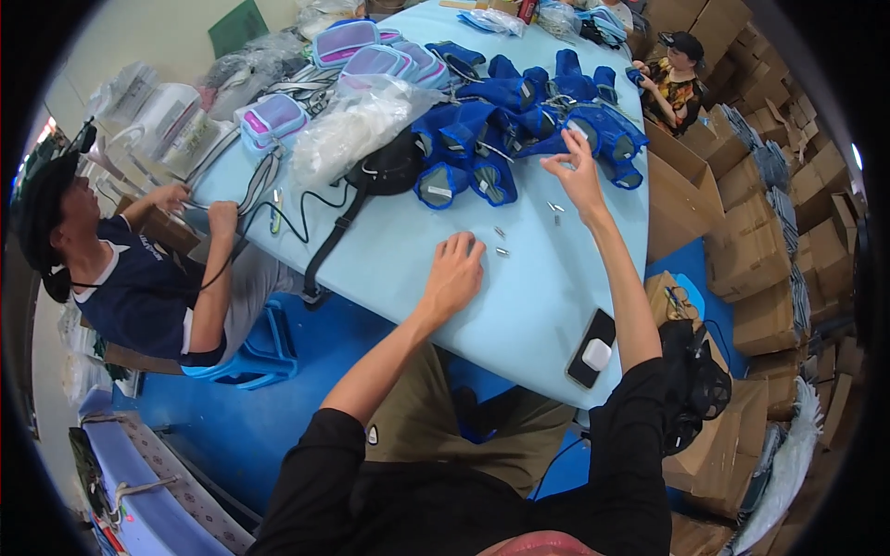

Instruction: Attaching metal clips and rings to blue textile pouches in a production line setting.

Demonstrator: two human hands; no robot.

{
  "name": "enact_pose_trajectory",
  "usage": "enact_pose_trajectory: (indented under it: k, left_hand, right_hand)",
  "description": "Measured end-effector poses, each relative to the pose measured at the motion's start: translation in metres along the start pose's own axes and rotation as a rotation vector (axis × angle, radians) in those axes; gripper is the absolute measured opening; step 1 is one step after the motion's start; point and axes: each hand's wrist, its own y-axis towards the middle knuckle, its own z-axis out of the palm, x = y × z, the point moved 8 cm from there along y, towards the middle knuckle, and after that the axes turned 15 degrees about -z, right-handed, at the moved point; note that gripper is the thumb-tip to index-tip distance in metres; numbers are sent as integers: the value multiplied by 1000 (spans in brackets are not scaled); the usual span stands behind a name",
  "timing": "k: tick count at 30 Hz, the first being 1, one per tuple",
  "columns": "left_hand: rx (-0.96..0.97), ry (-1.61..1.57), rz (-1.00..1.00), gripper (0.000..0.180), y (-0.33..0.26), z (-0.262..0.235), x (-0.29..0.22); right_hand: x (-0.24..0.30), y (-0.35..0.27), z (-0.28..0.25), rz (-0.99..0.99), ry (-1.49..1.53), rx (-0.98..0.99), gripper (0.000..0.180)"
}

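Note:
My left hand (pixel 454 274) rests on the light blue tabletop, its fingers slightly bent and a little apart. Just to its right lie small metal cylinders (pixel 502 251); more small metal pieces (pixel 556 213) are farther up the table. Raised above these, my right hand (pixel 578 178) has its thumb and fingers apart, and I see nothing between them. Beyond its fingertips are several blue fabric pouches with mesh parts and cords (pixel 468 130), heaped together. One blue mesh pouch (pixel 607 130) lies close behind my right hand.
A phone (pixel 581 371) with a white case (pixel 596 355) on it lies at the near right edge. A black bag (pixel 389 167) and clear plastic (pixel 357 130) lie left. One person (pixel 139 278) sits left, another (pixel 680 83) far right. Cardboard boxes (pixel 751 232) stack right.

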Motion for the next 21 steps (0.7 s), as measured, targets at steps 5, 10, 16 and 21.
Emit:
enact_pose_trajectory:
  k: [5,10,16,21]
  left_hand:
    - [-32,7,-1,34,-5,0,7]
    - [-46,-13,-3,40,-7,2,8]
    - [-26,-56,16,57,-1,1,-5]
    - [-17,-36,5,39,-2,5,8]
  right_hand:
    - [102,-48,-19,-197,45,15,84]
    - [190,-156,-18,-470,-160,50,82]
    - [150,-304,-1,-84,-62,-265,48]
    - [106,-381,15,270,251,-479,19]
